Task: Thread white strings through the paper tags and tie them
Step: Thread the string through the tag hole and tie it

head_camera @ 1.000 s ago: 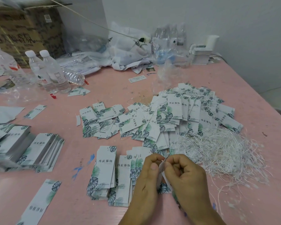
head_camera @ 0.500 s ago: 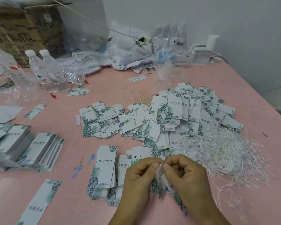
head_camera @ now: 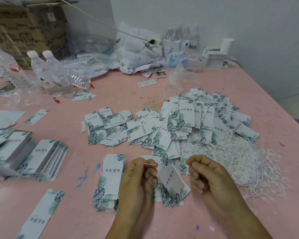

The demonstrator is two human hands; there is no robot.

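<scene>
Paper tag (head_camera: 171,180) hangs between the two hands above the pink table (head_camera: 205,218), its top corner on a white string (head_camera: 150,164) pinched in the curled fingers of the left hand (head_camera: 138,176). Tag's long axis runs diagonally, holed end up-left toward the left fingertips, leaf-printed end down-right. Right hand (head_camera: 209,176) sits just right of the tag, fingers curled tight, apparently pinching the string's other end, though I cannot tell for sure; both forearms enter from below.

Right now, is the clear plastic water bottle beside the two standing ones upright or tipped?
Tipped: the clear plastic water bottle lies on its side on the pink table.
</scene>
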